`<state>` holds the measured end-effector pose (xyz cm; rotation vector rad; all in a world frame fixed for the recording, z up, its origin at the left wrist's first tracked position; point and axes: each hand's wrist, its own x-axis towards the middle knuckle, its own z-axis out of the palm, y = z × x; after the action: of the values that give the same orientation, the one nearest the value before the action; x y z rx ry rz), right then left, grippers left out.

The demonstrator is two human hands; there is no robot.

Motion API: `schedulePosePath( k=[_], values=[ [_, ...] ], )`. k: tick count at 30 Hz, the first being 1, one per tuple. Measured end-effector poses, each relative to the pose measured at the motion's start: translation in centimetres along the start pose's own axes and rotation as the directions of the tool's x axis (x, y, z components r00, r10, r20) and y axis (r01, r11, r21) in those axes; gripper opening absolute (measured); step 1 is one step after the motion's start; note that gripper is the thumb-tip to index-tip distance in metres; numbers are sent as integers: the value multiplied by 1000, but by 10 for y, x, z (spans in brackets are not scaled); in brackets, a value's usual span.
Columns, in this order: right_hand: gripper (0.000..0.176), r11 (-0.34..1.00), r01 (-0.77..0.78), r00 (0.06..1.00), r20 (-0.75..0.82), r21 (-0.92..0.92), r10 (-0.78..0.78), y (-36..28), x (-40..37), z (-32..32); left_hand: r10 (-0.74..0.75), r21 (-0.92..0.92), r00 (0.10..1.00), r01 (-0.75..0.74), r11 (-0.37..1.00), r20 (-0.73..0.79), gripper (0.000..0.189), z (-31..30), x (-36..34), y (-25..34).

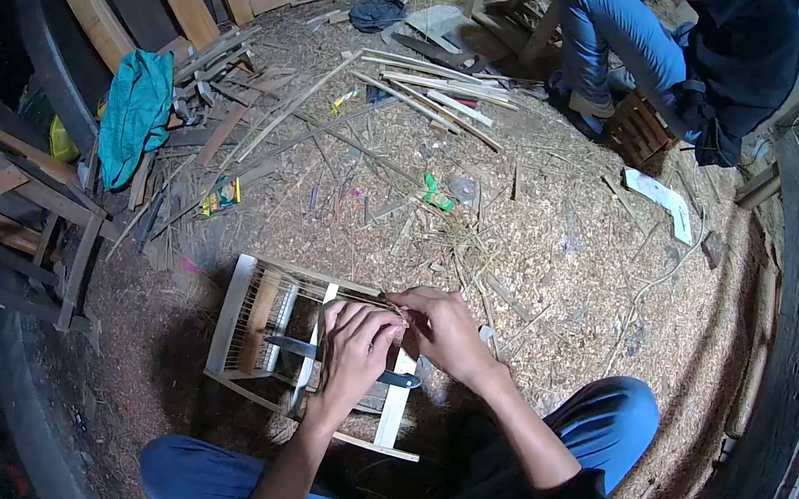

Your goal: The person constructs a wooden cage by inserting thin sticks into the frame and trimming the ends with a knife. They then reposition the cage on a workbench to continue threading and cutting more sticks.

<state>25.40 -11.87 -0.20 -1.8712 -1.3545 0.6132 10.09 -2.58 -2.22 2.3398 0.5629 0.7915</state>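
Note:
A wooden frame [238, 314] with thin rods strung across its left part lies between my knees. My left hand [359, 340] rests over the frame's middle, its fingers curled and their tips near the upper rail. A knife with a dark handle [399, 380] passes under that hand, its blade [290, 345] showing to the left. My right hand [445, 328] is closed at the upper right of the frame, fingertips pinched close to the left ones. Whatever lies between the fingertips is too small to make out.
Wood strips [432, 82] and shavings cover the ground ahead. Another person in jeans [614, 36] sits at the upper right. A green cloth [136, 119] hangs on the left near wooden chair parts [78, 273]. A long dark plank [792, 332] stands at the right.

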Motion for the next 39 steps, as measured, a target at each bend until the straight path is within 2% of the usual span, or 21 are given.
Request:
schedulePosePath(
  k=[2,4,5,9,11,14,18,20,22,26,28,31,35,38,39],
  values=[
    [35,999,34,999,-28,-26,-34,0,-2,-3,0,12,1000,1,1000,-9,7,0,1,2],
    [28,974,101,994,49,-202,-93,-6,-2,-11,16,19,1000,-16,1000,-10,7,2,2,3],
    [21,954,153,986,-31,-259,-167,-2,-3,-7,14,15,1000,-14,1000,-15,7,2,2,3],
    [19,909,174,976,-57,-378,-211,-2,-5,-13,10,6,1000,-10,1000,-20,6,5,0,3],
    [19,879,111,981,-92,-463,-172,-10,-9,-19,0,22,1000,0,1000,-2,6,4,1,6],
    [20,847,177,965,-81,-501,-250,0,-13,-21,-9,52,1000,8,999,18,7,3,1,5],
    [21,844,192,979,35,-500,-202,1,-19,-26,7,35,999,-9,999,38,8,1,0,3],
    [22,836,210,972,16,-507,-235,4,-21,-24,13,11,999,-13,1000,50,9,2,0,2],
    [18,860,149,989,70,-488,-132,4,-22,-24,12,8,998,-13,1000,55,9,0,1,4],
    [19,896,134,989,2,-424,-147,-6,-26,-24,21,14,999,-21,1000,40,10,0,2,6],
    [21,940,99,994,-8,-327,-107,-7,-28,-24,32,28,999,-33,999,35,10,-2,3,10],
    [22,957,131,989,-28,-260,-143,-6,-30,-21,46,48,998,-48,998,33,10,-1,4,11],
    [25,963,90,996,5,-254,-91,-14,-34,-24,52,49,998,-54,997,39,9,1,3,9],
    [19,945,34,999,28,-326,-26,-18,-34,-22,50,56,998,-52,997,33,9,2,2,8],
    [25,942,43,999,21,-333,-38,-16,-34,-20,49,57,998,-50,997,32,9,2,1,8]
  ],
)
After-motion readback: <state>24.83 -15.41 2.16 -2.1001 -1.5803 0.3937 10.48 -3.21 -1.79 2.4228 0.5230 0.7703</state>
